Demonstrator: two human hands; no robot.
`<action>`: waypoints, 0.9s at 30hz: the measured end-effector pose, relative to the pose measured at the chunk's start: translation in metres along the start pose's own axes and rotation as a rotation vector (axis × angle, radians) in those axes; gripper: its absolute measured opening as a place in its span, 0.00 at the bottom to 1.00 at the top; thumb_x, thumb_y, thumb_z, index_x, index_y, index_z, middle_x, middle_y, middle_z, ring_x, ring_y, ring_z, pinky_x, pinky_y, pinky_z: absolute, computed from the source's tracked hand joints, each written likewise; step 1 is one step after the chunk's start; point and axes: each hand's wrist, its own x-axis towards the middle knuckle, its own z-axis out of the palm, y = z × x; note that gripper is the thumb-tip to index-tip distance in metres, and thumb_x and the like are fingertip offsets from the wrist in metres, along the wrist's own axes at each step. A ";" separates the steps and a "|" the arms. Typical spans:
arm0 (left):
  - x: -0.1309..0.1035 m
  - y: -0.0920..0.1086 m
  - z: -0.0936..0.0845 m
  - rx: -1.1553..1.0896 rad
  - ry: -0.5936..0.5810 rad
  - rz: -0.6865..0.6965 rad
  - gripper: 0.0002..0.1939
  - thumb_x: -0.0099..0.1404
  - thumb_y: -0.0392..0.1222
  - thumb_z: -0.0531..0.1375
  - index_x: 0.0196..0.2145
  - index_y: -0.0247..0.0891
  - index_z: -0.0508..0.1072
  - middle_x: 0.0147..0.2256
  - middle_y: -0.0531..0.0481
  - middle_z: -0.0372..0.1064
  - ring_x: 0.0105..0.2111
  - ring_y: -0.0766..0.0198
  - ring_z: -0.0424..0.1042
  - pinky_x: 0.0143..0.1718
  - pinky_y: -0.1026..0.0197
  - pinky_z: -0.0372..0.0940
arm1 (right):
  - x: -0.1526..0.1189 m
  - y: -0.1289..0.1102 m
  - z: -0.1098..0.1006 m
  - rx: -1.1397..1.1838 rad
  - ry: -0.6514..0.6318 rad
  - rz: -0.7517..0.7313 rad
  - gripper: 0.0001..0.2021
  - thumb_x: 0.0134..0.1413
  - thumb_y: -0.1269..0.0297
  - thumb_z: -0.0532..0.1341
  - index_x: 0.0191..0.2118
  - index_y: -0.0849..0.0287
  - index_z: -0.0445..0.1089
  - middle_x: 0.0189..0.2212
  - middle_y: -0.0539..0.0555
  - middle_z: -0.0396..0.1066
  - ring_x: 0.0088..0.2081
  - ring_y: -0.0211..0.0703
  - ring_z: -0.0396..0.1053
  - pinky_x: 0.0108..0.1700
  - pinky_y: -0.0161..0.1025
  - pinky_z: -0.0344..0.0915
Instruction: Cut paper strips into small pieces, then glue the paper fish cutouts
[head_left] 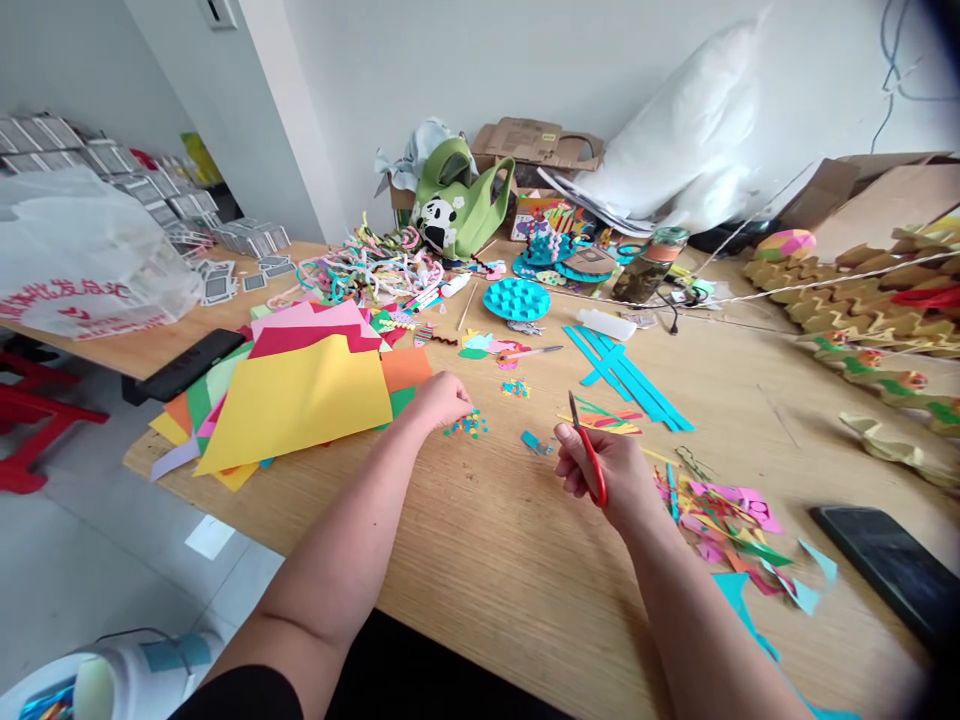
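Note:
My right hand (604,470) is wrapped round red-handled scissors (592,462), their dark blades pointing up and away. My left hand (448,400) is closed, with its fingertips at a small pile of blue, green and orange paper bits (471,424); whatever it pinches is too small to make out. Between the hands lies a little blue paper piece (531,440) with tiny scraps. A second pile of bits (516,388) sits farther back. Thin coloured paper strips (600,415) lie just beyond my right hand, and longer blue strips (637,380) cross one another behind them.
Coloured paper sheets (300,400) are stacked at the left. Paper scraps (739,530) and a phone (892,570) lie at the right. Farther back are a blue disc (516,298), a glue bottle (606,324), pipe cleaners (367,268), a green panda bag (469,215) and egg trays (862,300).

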 end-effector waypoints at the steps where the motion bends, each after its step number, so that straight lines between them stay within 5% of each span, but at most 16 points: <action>1: 0.001 0.000 0.000 0.017 0.004 0.016 0.06 0.49 0.31 0.61 0.19 0.36 0.77 0.20 0.48 0.72 0.24 0.63 0.69 0.30 0.64 0.62 | 0.000 0.000 0.000 -0.001 0.003 -0.001 0.26 0.41 0.40 0.67 0.18 0.61 0.66 0.14 0.52 0.66 0.13 0.36 0.64 0.13 0.30 0.59; 10: 0.001 -0.002 -0.001 0.251 0.073 0.078 0.08 0.51 0.31 0.61 0.23 0.40 0.80 0.30 0.46 0.77 0.37 0.59 0.74 0.41 0.63 0.65 | 0.000 -0.001 -0.001 0.004 0.034 -0.021 0.26 0.41 0.41 0.67 0.18 0.62 0.66 0.13 0.52 0.66 0.13 0.35 0.63 0.13 0.29 0.59; 27: 0.002 -0.003 0.000 0.241 0.235 0.114 0.06 0.51 0.30 0.63 0.22 0.39 0.78 0.30 0.45 0.74 0.35 0.57 0.73 0.41 0.59 0.66 | 0.001 -0.002 0.000 0.048 0.120 -0.028 0.26 0.39 0.40 0.68 0.19 0.63 0.68 0.14 0.52 0.68 0.12 0.34 0.63 0.12 0.29 0.57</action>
